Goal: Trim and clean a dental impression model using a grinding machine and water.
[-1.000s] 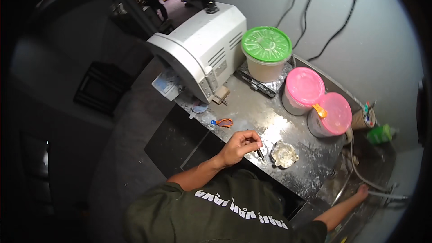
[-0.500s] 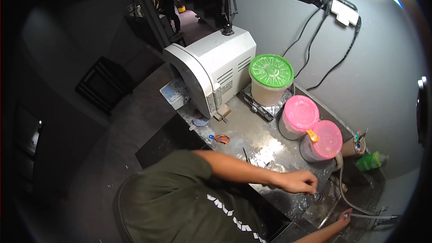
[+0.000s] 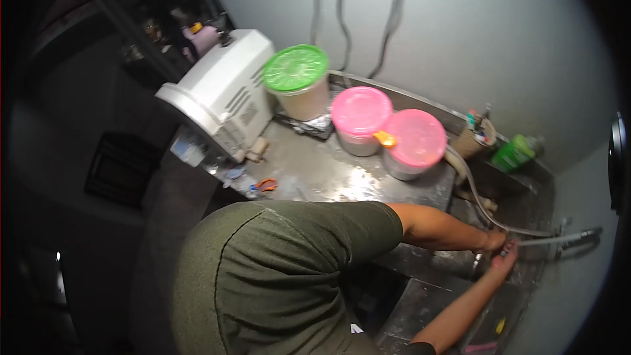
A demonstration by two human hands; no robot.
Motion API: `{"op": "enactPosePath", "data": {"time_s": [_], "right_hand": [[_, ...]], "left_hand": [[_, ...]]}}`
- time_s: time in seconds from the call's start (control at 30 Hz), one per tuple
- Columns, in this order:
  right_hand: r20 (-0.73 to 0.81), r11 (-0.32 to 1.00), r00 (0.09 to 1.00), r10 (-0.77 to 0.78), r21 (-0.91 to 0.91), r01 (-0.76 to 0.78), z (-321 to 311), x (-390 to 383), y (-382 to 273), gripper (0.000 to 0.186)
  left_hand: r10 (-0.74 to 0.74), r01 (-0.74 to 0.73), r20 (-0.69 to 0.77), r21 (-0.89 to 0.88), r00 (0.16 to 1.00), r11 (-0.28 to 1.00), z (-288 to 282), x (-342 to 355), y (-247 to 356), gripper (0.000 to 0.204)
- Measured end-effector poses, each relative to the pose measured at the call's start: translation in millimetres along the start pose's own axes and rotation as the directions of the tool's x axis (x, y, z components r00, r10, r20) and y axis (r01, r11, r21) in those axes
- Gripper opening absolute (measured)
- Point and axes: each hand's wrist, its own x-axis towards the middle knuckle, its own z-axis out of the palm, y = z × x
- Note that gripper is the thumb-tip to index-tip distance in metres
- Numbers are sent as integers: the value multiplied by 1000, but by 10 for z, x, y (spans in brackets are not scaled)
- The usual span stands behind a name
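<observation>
At left, a white boxy machine (image 3: 223, 72) stands on the grey metal surface (image 3: 305, 171); next, a green-lidded translucent bucket (image 3: 302, 95), then two pink-lidded tubs (image 3: 420, 138). The left hand (image 3: 494, 242) and right hand (image 3: 505, 260) meet just beside the pale tubular tap spout (image 3: 549, 241), near the grey wall (image 3: 588, 184); overlap and blur leave any grip indeterminable.

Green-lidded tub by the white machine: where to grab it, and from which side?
Probably the round body of the green-lidded tub, just under the lid, from the near side. It stands upright; the white machine crowds its left and a pink-lidded tub sits to its right. Lid fit can't be seen, so avoid lifting by it.
</observation>
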Motion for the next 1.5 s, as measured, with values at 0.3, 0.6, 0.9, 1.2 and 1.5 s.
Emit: {"op": "enactPosePath", "data": {"time_s": [0.3, 0.6, 0.9, 1.2, 1.5], "right_hand": [[-278, 993, 954, 114, 36, -108, -68, -465, -89, 46], [53, 968, 998, 21, 247, -34, 1141, 353, 624, 29], [-317, 993, 944, -89, -102, 60, 691, -280, -26, 22], [-194, 993, 975, -111, -53, 103, -961, 519, -1754, 15], [-139, 959, 967, 213, -162, -234, -1724, 1937, -3108, 32]], "left_hand": [[30, -52, 132, 166, 991, 985, 442, 293, -374, 68], [238, -383, 300, 758, 924, 528, -242, 1484, 156, 57], [204, -273, 225, 337, 953, 901, 17, 114, 273, 64], [341, -640, 553, 726, 760, 251, -1491, -818, 648, 41], [334, -439, 301, 738, 894, 512, -3671, -2268, 770, 34]]}}
